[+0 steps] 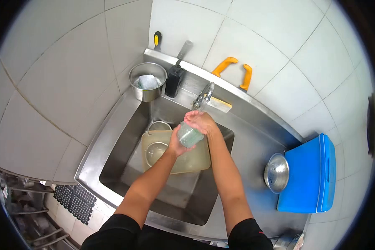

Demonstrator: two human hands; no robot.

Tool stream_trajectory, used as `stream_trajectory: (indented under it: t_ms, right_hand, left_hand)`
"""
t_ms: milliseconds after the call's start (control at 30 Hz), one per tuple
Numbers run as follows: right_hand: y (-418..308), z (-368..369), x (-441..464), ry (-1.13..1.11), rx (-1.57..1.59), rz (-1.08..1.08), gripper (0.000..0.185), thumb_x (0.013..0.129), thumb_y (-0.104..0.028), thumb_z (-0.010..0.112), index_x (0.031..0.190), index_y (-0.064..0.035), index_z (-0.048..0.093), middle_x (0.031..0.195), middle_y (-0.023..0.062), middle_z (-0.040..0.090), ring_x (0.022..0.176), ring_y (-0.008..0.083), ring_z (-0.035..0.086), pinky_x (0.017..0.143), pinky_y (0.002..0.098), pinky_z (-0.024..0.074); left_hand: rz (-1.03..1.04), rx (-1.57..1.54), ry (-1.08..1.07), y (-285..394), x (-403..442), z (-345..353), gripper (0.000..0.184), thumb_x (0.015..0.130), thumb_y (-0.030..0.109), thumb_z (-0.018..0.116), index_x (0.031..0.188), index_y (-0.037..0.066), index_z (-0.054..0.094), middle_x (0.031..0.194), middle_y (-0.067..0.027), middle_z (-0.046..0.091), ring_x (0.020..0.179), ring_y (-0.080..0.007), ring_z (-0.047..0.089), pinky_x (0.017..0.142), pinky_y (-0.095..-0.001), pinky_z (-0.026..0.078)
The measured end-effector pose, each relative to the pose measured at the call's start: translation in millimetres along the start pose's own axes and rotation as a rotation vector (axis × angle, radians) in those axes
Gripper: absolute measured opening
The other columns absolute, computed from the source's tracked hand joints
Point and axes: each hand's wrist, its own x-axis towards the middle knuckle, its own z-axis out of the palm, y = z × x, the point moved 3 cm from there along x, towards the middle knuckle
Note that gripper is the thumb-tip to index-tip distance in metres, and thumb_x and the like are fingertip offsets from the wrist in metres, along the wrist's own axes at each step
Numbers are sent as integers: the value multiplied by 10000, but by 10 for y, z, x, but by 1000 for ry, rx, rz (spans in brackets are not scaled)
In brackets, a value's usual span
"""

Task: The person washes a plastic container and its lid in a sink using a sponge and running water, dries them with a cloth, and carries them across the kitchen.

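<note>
My left hand (pixel 179 143) is wrapped around a clear, greenish see-through container (pixel 190 135), perhaps a jar or cup, tilted over the sink. Right at its upper end is my right hand (pixel 200 121), palm partly showing and fingers stretched out under the tap (pixel 204 95). Whether those fingertips touch the rim is hard to make out. Below both hands a beige plastic tub (pixel 183 166) sits in the steel sink (pixel 170 204). A round clear bowl-like piece (pixel 155 152) lies in the tub, and another round vessel (pixel 159 126) stands behind it.
On the sink's back left are a steel pot (pixel 147 93) with a white cloth or sponge and a black dispenser bottle (pixel 174 81). Orange handles (pixel 246 77) stick up behind the ledge. A steel bowl (pixel 276 173) leans against a blue cooler box (pixel 306 175) at right.
</note>
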Motion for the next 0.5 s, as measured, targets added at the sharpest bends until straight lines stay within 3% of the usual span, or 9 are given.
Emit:
stream_trajectory:
  t_ms: [100, 167, 200, 267, 300, 367, 400, 467, 500]
  right_hand:
    - [74, -18, -52, -11, -59, 60, 166, 836, -74, 644, 961, 21, 591, 920, 127, 625, 825, 213, 633, 753, 330, 548]
    - [54, -71, -134, 142, -597, -122, 211, 868, -154, 620, 973, 26, 583, 899, 127, 626, 795, 217, 637, 750, 321, 549]
    - [86, -72, -138, 145, -598, -122, 211, 868, -154, 620, 973, 26, 583, 899, 127, 626, 795, 217, 637, 750, 321, 549]
    - [153, -71, -111, 287, -896, -126, 342, 914, -273, 574, 1016, 53, 579, 928, 177, 639, 758, 257, 658, 718, 351, 552]
    - [163, -78, -92, 290, -892, -133, 342, 914, -273, 574, 1016, 53, 579, 928, 177, 639, 758, 257, 658, 718, 351, 552]
    - [263, 52, -140, 61, -68, 158, 450, 928, -413, 528, 967, 30, 600, 927, 170, 645, 828, 264, 641, 737, 337, 512]
    - [281, 72, -150, 55, -62, 159, 450, 928, -413, 528, 967, 30, 600, 927, 170, 645, 828, 264, 641, 737, 337, 512]
    - [362, 104, -152, -100, -74, 188, 651, 934, -573, 370, 940, 23, 631, 982, 186, 650, 894, 275, 635, 831, 378, 470]
    - [401, 85, -191, -108, -67, 182, 651, 934, -573, 370, 940, 23, 631, 982, 186, 650, 894, 275, 635, 831, 378, 470]
  left_hand:
    - [0, 125, 159, 28, 70, -132, 567, 802, 626, 470, 1227, 251, 499, 1229, -30, 536, 1095, -267, 496, 873, -517, 365]
    - [9, 216, 234, 52, 47, -137, 563, 800, 631, 470, 1208, 245, 506, 1227, -27, 533, 1104, -252, 485, 868, -517, 369]
    - [-10, 168, 200, 77, 22, -126, 546, 793, 620, 484, 1195, 252, 514, 1218, -28, 535, 1106, -257, 480, 879, -523, 355]
    - [-30, 126, 162, 72, -13, -31, 529, 785, 609, 498, 1181, 258, 521, 1209, -29, 537, 1108, -261, 474, 889, -529, 341]
    - [-20, 195, 209, 79, -30, 6, 526, 785, 611, 491, 1167, 252, 528, 1211, -33, 535, 1115, -256, 468, 892, -527, 340]
    - [-10, 269, 266, 114, -82, 13, 523, 785, 612, 483, 1154, 245, 536, 1213, -36, 533, 1121, -252, 462, 896, -525, 339]
    - [-26, 262, 267, 146, -107, 13, 517, 787, 604, 478, 1153, 243, 539, 1212, -38, 534, 1116, -250, 466, 899, -525, 338]
    - [-38, 263, 278, 235, -194, 20, 512, 789, 595, 474, 1152, 241, 543, 1210, -40, 536, 1110, -248, 469, 902, -526, 337]
    - [-53, 179, 317, 292, -233, 25, 513, 788, 592, 471, 1154, 239, 544, 1205, -41, 540, 1096, -250, 478, 903, -524, 337]
